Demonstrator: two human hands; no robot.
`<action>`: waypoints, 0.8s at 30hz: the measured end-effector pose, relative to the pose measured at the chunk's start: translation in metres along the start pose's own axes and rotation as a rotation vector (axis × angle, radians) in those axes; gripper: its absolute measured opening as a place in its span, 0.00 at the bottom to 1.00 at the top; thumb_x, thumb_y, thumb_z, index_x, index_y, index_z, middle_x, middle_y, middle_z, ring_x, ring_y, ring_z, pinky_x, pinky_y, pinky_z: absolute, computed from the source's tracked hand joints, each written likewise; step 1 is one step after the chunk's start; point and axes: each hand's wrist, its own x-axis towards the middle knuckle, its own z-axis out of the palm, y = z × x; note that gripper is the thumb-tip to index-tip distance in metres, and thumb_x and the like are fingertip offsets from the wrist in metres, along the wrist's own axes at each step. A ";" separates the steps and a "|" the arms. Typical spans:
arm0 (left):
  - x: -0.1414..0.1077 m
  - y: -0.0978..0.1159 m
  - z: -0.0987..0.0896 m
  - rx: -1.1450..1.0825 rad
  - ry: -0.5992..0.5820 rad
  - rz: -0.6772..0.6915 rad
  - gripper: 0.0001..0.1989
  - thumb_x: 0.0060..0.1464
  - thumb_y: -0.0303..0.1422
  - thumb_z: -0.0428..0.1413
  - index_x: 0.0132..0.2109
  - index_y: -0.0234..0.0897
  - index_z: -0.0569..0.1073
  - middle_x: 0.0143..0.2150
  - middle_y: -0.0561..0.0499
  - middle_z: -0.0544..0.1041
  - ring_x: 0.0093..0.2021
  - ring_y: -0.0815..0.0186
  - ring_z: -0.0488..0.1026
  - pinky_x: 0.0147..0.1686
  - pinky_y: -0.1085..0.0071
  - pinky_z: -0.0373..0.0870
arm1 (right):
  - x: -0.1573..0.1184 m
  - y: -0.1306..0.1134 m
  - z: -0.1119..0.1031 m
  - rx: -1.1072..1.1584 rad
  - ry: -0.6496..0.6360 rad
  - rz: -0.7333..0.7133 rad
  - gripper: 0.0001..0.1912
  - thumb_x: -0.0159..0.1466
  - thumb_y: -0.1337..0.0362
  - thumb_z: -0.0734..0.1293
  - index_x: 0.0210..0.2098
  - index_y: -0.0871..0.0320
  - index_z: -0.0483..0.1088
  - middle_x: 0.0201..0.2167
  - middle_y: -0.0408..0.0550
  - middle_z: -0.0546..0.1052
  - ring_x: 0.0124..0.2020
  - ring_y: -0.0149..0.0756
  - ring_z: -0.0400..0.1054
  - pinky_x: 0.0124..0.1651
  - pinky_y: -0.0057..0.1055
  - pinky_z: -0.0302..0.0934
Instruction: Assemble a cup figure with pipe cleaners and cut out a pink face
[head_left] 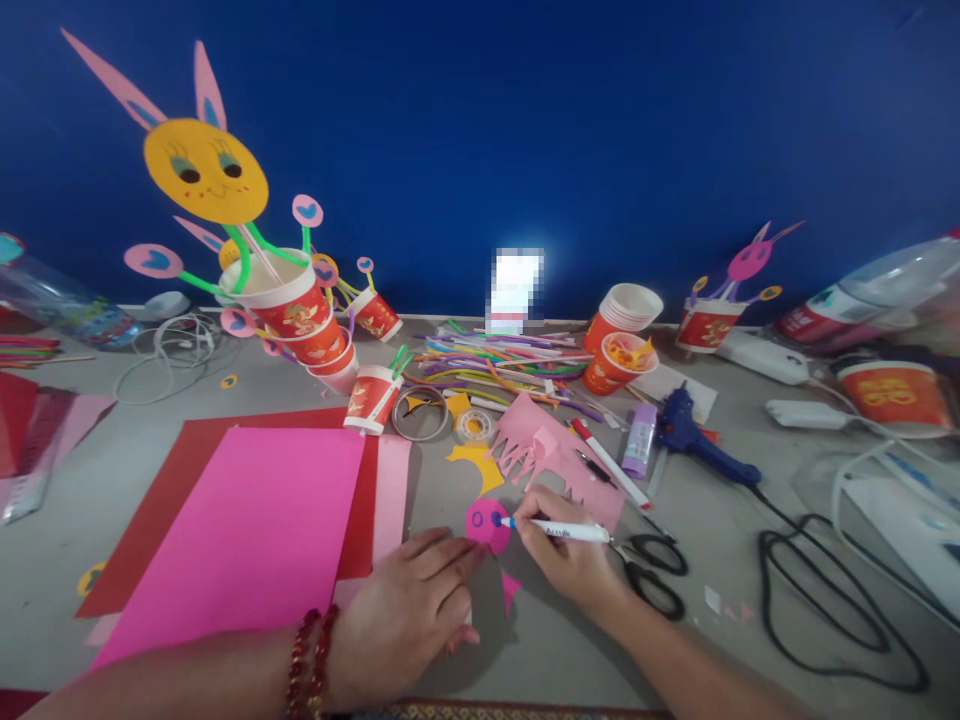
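Pink disc (487,538) touches left hand (412,612); red cup (609,378) holds orange scraps (628,352).

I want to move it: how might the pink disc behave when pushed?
The pink disc looks like thin paper, so it's probably light and bendy. Lying flat on the table, it would likely slide rather than roll, though the left hand at its edge may pin it.

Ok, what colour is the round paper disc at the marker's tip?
Bright pink; the disc shows best in the head view.
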 end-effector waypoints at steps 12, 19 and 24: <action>-0.001 0.000 0.001 -0.002 0.003 -0.003 0.13 0.65 0.41 0.55 0.40 0.35 0.73 0.60 0.47 0.74 0.61 0.61 0.68 0.62 0.61 0.62 | -0.001 0.000 0.000 0.004 -0.031 0.006 0.10 0.63 0.69 0.60 0.25 0.54 0.62 0.18 0.37 0.67 0.20 0.30 0.60 0.24 0.27 0.51; -0.001 0.001 0.001 0.007 -0.008 -0.002 0.13 0.64 0.42 0.56 0.40 0.35 0.74 0.60 0.45 0.75 0.60 0.61 0.69 0.62 0.61 0.62 | -0.003 0.003 0.002 0.051 0.015 0.069 0.10 0.65 0.67 0.60 0.27 0.54 0.64 0.19 0.38 0.67 0.20 0.30 0.61 0.24 0.27 0.54; 0.002 0.001 -0.002 0.018 0.005 -0.001 0.14 0.63 0.42 0.57 0.39 0.35 0.74 0.57 0.46 0.77 0.58 0.61 0.70 0.61 0.62 0.63 | 0.001 -0.001 0.007 0.118 -0.025 0.065 0.06 0.66 0.66 0.61 0.31 0.55 0.66 0.21 0.39 0.68 0.20 0.30 0.61 0.24 0.27 0.55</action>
